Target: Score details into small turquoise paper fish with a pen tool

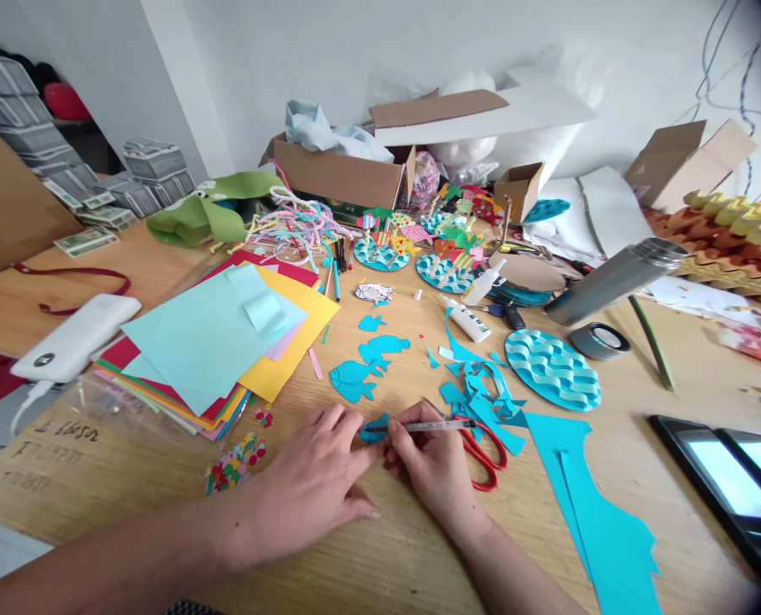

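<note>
My right hand (428, 461) grips a slim pen (441, 424), its tip resting at a small blue paper cutout (372, 432). Flat on the table, my left hand (319, 465) steadies that cutout's edge with its outstretched fingers. Part of the cutout is hidden by my fingers. Just beyond it lies a blue paper fish (353, 381) with drawn lines, and further up are smaller blue paper fish (386, 344). Red-handled scissors (486, 457) lie right beside my right hand, their blades covered by blue paper scraps (479, 393).
Left of my hands is a stack of coloured paper (194, 337), with a white power bank (76, 337) beyond. To the right are a wavy blue oval (553, 369), a steel flask (614, 280), a large blue sheet (585, 495) and a dark-framed device (726, 487). Glue bottles (470, 321) lie ahead.
</note>
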A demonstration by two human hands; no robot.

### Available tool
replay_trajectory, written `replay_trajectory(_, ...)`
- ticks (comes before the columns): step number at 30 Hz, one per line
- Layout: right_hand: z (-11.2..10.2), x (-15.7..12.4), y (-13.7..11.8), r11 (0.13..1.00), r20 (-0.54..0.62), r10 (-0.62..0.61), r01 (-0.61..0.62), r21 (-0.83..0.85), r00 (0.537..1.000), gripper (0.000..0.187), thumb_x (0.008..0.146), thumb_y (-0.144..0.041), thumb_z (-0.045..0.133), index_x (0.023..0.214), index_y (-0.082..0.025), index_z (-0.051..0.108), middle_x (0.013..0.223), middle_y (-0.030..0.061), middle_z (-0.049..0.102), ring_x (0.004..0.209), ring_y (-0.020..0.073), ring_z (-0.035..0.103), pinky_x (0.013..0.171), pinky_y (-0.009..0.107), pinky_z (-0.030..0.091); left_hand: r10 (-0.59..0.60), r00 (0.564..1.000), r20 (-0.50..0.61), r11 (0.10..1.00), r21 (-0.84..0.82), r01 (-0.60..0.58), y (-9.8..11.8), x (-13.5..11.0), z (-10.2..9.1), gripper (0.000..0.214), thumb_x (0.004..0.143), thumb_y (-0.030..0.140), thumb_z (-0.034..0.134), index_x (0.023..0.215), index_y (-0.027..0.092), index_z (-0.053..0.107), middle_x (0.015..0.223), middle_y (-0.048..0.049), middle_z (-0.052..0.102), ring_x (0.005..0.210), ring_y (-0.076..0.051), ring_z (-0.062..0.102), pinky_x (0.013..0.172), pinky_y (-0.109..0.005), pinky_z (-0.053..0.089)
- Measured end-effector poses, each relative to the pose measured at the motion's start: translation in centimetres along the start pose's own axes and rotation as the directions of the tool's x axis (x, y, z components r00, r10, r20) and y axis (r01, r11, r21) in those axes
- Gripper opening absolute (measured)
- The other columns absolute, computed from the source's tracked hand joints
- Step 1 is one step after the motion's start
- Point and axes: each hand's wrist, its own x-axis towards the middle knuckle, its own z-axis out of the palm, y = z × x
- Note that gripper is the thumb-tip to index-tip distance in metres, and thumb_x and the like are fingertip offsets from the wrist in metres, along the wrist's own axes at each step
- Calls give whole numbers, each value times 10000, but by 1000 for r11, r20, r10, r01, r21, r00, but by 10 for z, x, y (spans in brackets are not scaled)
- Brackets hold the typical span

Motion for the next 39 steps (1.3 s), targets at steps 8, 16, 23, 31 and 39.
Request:
replay_trajectory(8, 1, 0, -3, 1000, 9, -9, 9, -19, 1000, 418, 800, -576, 721, 733, -215, 521, 471, -33, 603, 372, 109, 546, 375, 187, 424, -6, 1000, 6, 1000, -8, 6, 0, 2, -1, 473, 802, 497, 763, 1160, 213, 642, 1167, -98, 529, 1123, -322, 487, 960, -511, 466)
replay_trajectory(16, 0, 0, 0, 1000, 10, 0, 0, 0, 1000, 412, 796, -567, 732, 741, -216, 523, 468, -38, 600, 365, 109, 542, 370, 189, 429, -8, 1000, 6, 1000, -4, 8, -1, 1, 0, 479, 803, 503, 760, 1166, 215, 641, 1161, -96, 526, 1121, -321, 486, 961, -511, 467)
replay_trajectory(23, 0, 0, -1, 1000, -1, -5, 5, -10, 1000, 412, 797, -567, 730, 735, -216, 522, 468, -37, 602, 363, 106, 541, 368, 185, 426, -10, 1000, 11, 1000, -7, 10, 0, 2, 0, 502, 807, 495, 760, 1211, 230, 625, 1153, -92, 530, 1111, -322, 489, 948, -515, 470)
replay_trajectory(31, 1, 1, -1, 1000, -5, 0, 0, -12, 1000, 430, 787, -588, 730, 731, -217, 521, 465, -38, 603, 362, 106, 543, 365, 183, 423, -8, 1000, 19, 1000, -2, 8, 0, 3, -2, 508, 812, 526, 741, 1201, 219, 631, 1152, -96, 530, 1107, -322, 488, 942, -512, 472)
replay_trajectory(39, 0, 0, -1, 1000, -14, -5, 5, -10, 1000, 421, 788, -586, 732, 733, -220, 533, 473, -34, 609, 360, 121, 550, 360, 202, 427, -7, 1000, 14, 1000, -13, 7, 0, 3, -2, 504, 811, 510, 749, 1211, 227, 630, 1160, -92, 532, 1111, -323, 486, 954, -519, 460)
